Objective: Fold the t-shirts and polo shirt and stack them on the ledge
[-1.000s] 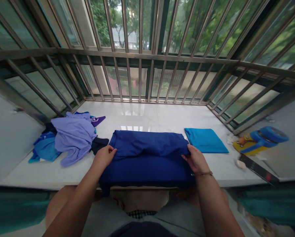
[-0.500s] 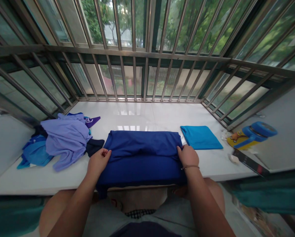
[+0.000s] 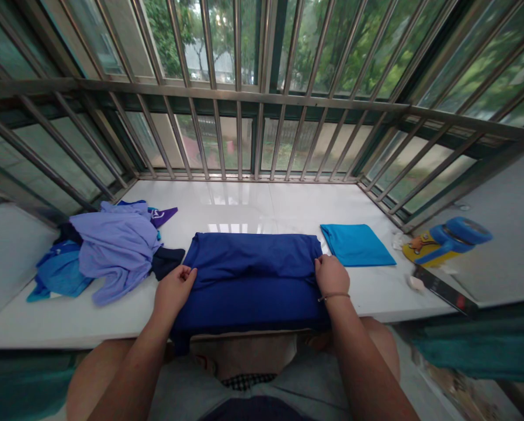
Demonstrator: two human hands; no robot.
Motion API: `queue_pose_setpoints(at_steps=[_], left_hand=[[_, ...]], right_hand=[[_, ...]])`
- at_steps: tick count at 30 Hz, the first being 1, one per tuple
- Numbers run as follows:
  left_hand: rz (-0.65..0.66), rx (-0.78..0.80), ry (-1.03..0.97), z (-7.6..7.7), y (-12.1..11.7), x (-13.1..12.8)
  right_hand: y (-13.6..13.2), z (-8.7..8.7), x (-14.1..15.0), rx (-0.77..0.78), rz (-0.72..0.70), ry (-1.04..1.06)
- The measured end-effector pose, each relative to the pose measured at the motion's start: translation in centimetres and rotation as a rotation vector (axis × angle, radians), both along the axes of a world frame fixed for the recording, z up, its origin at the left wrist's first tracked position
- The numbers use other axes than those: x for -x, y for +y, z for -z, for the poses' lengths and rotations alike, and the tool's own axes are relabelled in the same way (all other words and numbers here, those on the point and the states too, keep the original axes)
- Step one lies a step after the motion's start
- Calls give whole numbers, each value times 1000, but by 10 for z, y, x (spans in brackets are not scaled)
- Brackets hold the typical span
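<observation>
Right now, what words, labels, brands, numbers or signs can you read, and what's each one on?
No text is readable.
Purple cloth: white marking, too small to read.
Dark flat object: faint marks and a red patch, too blurred.
Bottle: cartoon figure, no legible words.
Blue garment: no lettering visible.

Beyond the navy cloth (image 3: 253, 307) we have a free stretch of white sill (image 3: 288, 204) to reach across, as far as the metal bars (image 3: 235, 95) that fence the back. On our left the way is blocked by a lavender garment (image 3: 117, 240) heaped with other clothes, a dark cloth (image 3: 167, 262) lying just beside our left hand (image 3: 173, 292). Past our right hand (image 3: 333, 278) we could slide along the sill's front, below the folded blue cloth (image 3: 358, 245), until a dark flat box (image 3: 446, 290) and a blue-and-yellow bottle (image 3: 452, 238) stand in the way.
</observation>
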State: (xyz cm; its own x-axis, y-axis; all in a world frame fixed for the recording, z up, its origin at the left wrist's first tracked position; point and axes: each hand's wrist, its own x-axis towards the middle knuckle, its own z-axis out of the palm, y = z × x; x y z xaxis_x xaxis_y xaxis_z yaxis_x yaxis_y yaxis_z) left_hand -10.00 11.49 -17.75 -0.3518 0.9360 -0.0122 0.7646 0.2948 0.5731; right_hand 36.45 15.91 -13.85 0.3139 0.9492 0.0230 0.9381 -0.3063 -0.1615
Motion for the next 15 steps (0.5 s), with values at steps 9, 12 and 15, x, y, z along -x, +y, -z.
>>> queue_pose_setpoints(at_steps=[9, 12, 15], left_hand=[[-7, -15, -12, -3, -2, -1], [-16, -7, -16, -3, -1, -1], [-13, -8, -16, -2, -1, -2]], right_hand=[[21, 23, -17, -126, 217, 1003], [20, 26, -17, -51, 251, 1062], [19, 26, -20, 21, 179, 856]])
